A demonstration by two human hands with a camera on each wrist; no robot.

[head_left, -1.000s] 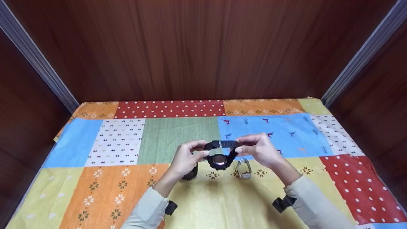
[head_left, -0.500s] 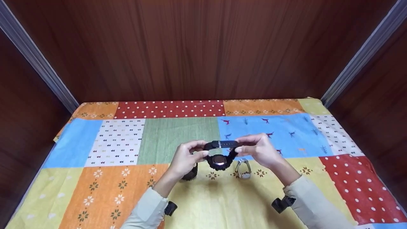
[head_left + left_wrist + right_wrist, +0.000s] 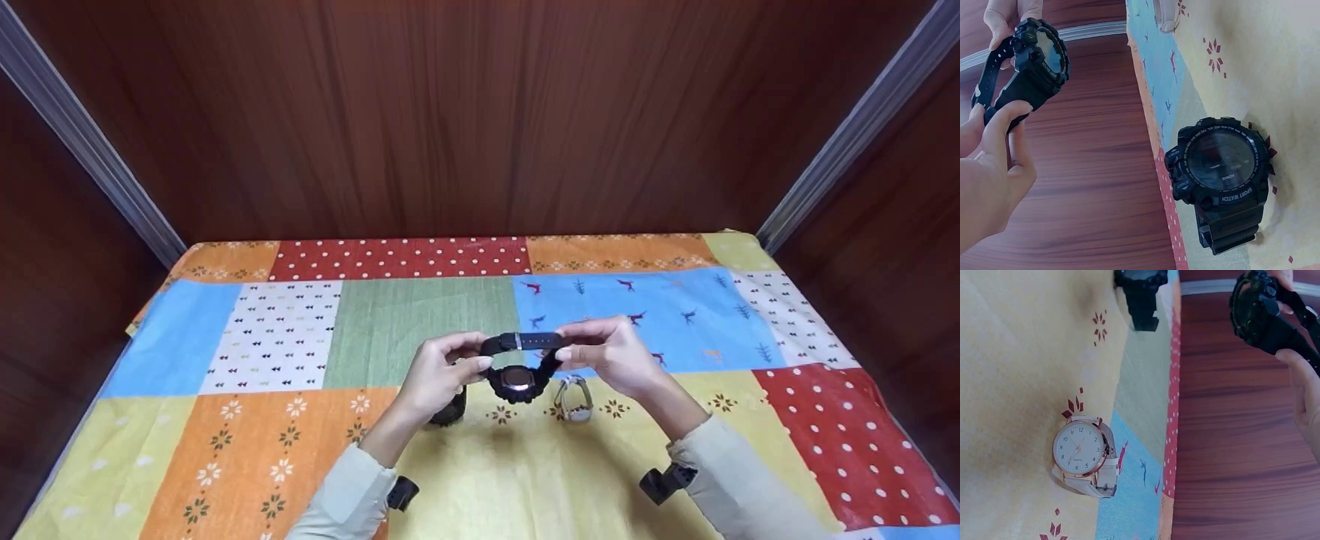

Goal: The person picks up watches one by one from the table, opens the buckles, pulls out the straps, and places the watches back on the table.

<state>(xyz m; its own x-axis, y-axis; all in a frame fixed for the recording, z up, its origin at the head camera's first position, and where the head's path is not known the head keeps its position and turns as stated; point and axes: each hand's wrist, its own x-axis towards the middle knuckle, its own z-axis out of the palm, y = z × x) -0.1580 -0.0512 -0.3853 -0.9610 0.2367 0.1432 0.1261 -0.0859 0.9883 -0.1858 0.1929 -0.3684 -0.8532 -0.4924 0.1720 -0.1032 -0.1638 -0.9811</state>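
Note:
A black sport watch (image 3: pixel 517 379) with its strap buckled into a loop is held up above the cloth between both hands. On one side my left hand (image 3: pixel 441 371) pinches the strap between thumb and fingers. From the other side my right hand (image 3: pixel 611 352) pinches the strap as well. The left wrist view shows the held watch (image 3: pixel 1041 56) from the side, its dial facing away from the fingers. A second black sport watch (image 3: pixel 1221 169) stands on the cloth near my left hand. Below my right hand is a watch with a white dial and pale strap (image 3: pixel 1079 449).
A patchwork-patterned cloth (image 3: pixel 427 315) covers the table. Dark brown wood panels (image 3: pixel 465 120) rise behind it and at both sides, with grey metal strips (image 3: pixel 855 127) at the corners. A black wrist camera (image 3: pixel 664 482) sits at the right sleeve, another (image 3: pixel 403 493) at the left.

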